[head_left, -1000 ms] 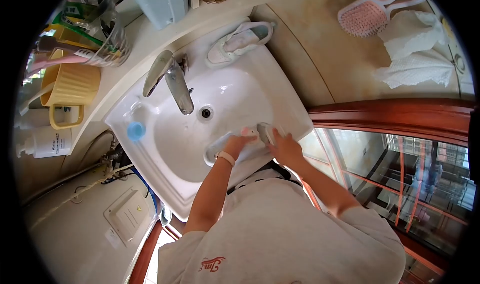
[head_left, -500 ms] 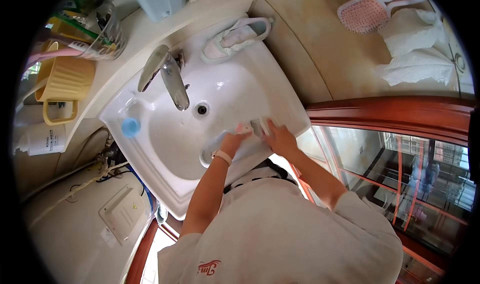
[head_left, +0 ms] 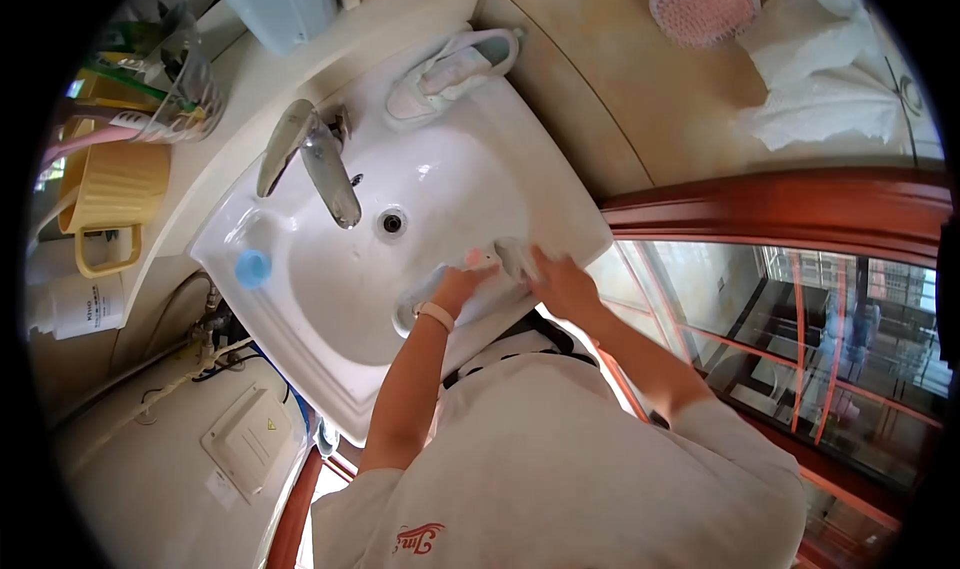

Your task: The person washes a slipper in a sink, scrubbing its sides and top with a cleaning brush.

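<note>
A pale shoe (head_left: 408,312) lies at the near rim of the white sink (head_left: 340,299), partly covered by my hands. My left hand (head_left: 464,287) is closed around its middle, and a pink patch shows beside the fingers. At the shoe's greyish end, my right hand (head_left: 562,285) has its fingers bent against the edge, and the fingertips are slightly blurred. Whether anything small sits under those fingers is hidden. A second pale shoe (head_left: 440,81) rests on the sink's back right corner, apart from both hands.
A chrome faucet (head_left: 325,169) reaches over the sink toward the drain (head_left: 391,223). A blue round object (head_left: 252,268) sits on the left rim. A yellow cup (head_left: 118,184) stands on the left ledge. A pink hairbrush (head_left: 703,9) and crumpled tissue (head_left: 825,69) lie on the right counter.
The whole view has shifted slightly, with the sink and counter sitting a little further left. Both hands stay at the near shoe, with the right fingers moved slightly.
</note>
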Tool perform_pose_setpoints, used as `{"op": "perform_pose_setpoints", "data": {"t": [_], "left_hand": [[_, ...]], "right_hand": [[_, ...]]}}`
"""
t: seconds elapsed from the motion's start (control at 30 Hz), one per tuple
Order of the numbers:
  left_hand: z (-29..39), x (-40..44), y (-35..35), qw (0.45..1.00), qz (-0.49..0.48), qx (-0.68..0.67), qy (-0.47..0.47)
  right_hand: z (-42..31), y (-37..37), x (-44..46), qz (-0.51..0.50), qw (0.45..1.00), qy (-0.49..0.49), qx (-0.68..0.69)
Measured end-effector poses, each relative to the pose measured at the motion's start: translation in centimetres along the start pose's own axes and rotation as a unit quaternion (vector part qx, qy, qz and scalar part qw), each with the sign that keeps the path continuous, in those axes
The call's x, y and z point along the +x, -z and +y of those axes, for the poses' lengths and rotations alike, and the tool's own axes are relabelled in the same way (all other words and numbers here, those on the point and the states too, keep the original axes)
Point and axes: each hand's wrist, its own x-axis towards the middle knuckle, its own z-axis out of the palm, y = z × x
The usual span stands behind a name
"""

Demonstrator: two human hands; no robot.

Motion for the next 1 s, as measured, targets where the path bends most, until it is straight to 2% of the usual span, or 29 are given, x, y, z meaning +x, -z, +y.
{"op": "perform_pose_setpoints", "data": {"t": [0.03, 0.07, 0.1, 0.17, 0.2, 0.23, 0.27, 0.3, 0.33, 0.4, 0.47, 0.5, 0.53, 0.6, 0.67, 0.7, 0.73, 0.8, 0.83, 0.87, 0.9, 0.97, 1.0], "left_hand": [[1.0, -0.1, 0.4, 0.986, 0.008, -0.137, 0.093], [1.5, -0.3, 0.4, 0.944, 0.015, -0.272, 0.188], [0.8, 0.0, 0.0, 0.944, 0.016, -0.271, 0.190], [-0.7, 0.4, -0.4, 0.953, 0.039, -0.274, 0.126], [-0.9, 0.3, -0.3, 0.955, 0.049, -0.275, 0.104], [-0.2, 0.4, 0.1, 0.962, 0.040, -0.233, 0.135], [0.0, 0.2, 0.1, 0.965, 0.032, -0.208, 0.154], [0.1, 0.0, 0.1, 0.967, 0.024, -0.184, 0.172], [0.3, 0.1, 0.0, 0.957, 0.036, -0.237, 0.163], [0.9, -0.1, -0.6, 0.943, 0.041, -0.292, 0.158], [1.9, -0.8, 0.6, 0.916, 0.062, -0.327, 0.224], [1.1, -1.1, 0.3, 0.916, 0.058, -0.325, 0.226], [0.3, -0.8, 0.2, 0.952, 0.030, -0.254, 0.168], [1.1, 0.1, 0.7, 0.978, 0.010, -0.184, 0.098], [1.7, -0.7, 0.5, 0.957, 0.043, -0.229, 0.174], [2.3, -0.9, 0.8, 0.958, 0.040, -0.227, 0.173], [3.0, -0.8, 1.0, 0.951, 0.031, -0.208, 0.227], [2.0, -0.3, -0.2, 0.940, 0.021, -0.196, 0.279], [-0.7, 0.8, -1.4, 0.990, 0.030, -0.051, 0.130], [-2.4, 1.0, -1.8, 0.994, 0.039, 0.100, -0.018], [-2.6, 0.6, -1.5, 0.994, 0.047, 0.098, -0.013], [-1.8, 0.3, -1.4, 0.971, 0.050, 0.213, -0.096], [-1.3, 0.3, -1.0, 0.970, 0.049, 0.214, -0.101]], "right_hand": [[-1.2, 1.9, 3.3, -0.072, 0.993, -0.080, 0.046], [-1.8, 3.2, 4.6, -0.146, 0.972, -0.158, 0.093], [-2.1, 3.8, 4.3, -0.147, 0.972, -0.158, 0.095], [-2.6, 4.5, 2.7, -0.177, 0.948, -0.212, 0.161], [-1.1, 3.0, 1.2, -0.172, 0.950, -0.205, 0.158], [1.7, -0.2, -1.2, -0.070, 0.987, -0.087, 0.114], [3.0, -2.1, -2.7, 0.030, 0.997, 0.028, 0.072], [1.9, -0.8, -1.5, -0.065, 0.997, -0.030, 0.035], [0.4, 0.4, 1.1, -0.062, 0.997, -0.034, 0.036], [-1.8, 1.9, 4.8, -0.085, 0.982, -0.160, 0.046], [-2.2, 2.3, 4.0, -0.093, 0.982, -0.154, 0.063], [-2.3, 2.3, 3.1, -0.098, 0.980, -0.152, 0.077], [-1.9, 1.7, 1.2, -0.096, 0.981, -0.150, 0.071], [-1.7, 0.9, -2.5, 0.003, 0.998, -0.061, 0.033], [-2.0, 0.9, -0.2, -0.038, 0.994, -0.094, 0.029], [-2.4, 1.5, 1.7, -0.076, 0.989, -0.125, 0.022], [-2.3, 1.4, 3.6, -0.074, 0.989, -0.127, 0.020], [-1.8, 1.1, 6.1, -0.067, 0.991, -0.110, 0.030], [-2.7, 1.8, 4.8, -0.073, 0.990, -0.116, 0.019], [-3.0, 1.7, 3.2, -0.087, 0.987, -0.132, 0.004], [-2.3, 1.5, 1.1, -0.093, 0.988, -0.126, 0.019], [-1.5, 1.4, 0.5, -0.096, 0.987, -0.124, 0.034], [-1.4, 1.4, 1.5, -0.101, 0.990, -0.094, 0.011]]}}
